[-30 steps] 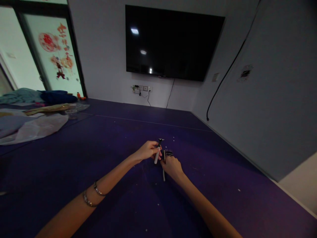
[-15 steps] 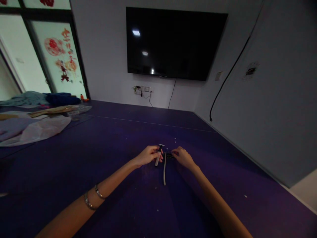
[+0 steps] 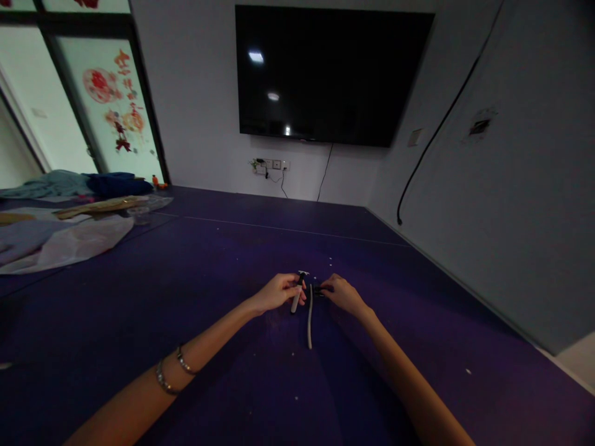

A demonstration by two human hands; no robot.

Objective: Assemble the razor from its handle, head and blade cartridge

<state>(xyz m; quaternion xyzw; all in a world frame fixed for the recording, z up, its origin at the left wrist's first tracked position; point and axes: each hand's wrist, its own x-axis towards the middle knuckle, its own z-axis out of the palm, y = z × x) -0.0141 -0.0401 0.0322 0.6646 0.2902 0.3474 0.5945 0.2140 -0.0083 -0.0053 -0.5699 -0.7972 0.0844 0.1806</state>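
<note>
My left hand (image 3: pixel 279 291) is closed round a small T-shaped tool (image 3: pixel 296 298), razor-like, with a pale handle, a dark neck and a thin whitish crosspiece on top. Close by on the right, my right hand (image 3: pixel 343 292) pinches a small black piece (image 3: pixel 317 290) whose kind is too dark to make out. Between the two hands a pale grey length of cord or tube (image 3: pixel 310 325) runs down toward me from beside the black piece. Whether the cord is joined to that piece cannot be seen.
Both hands are over a dark purple surface (image 3: pixel 186 279) dotted with small white bits. Clear plastic sheeting (image 3: pixel 88 244) and folded cloths (image 3: pixel 116 184) lie at the left. A television (image 3: pixel 330 74) hangs on the wall, and a black cable (image 3: pixel 434 133) dangles at the right.
The view has shifted slightly. Both hands keep nearly the same place and hold, with the right fingers a touch nearer the cord.
</note>
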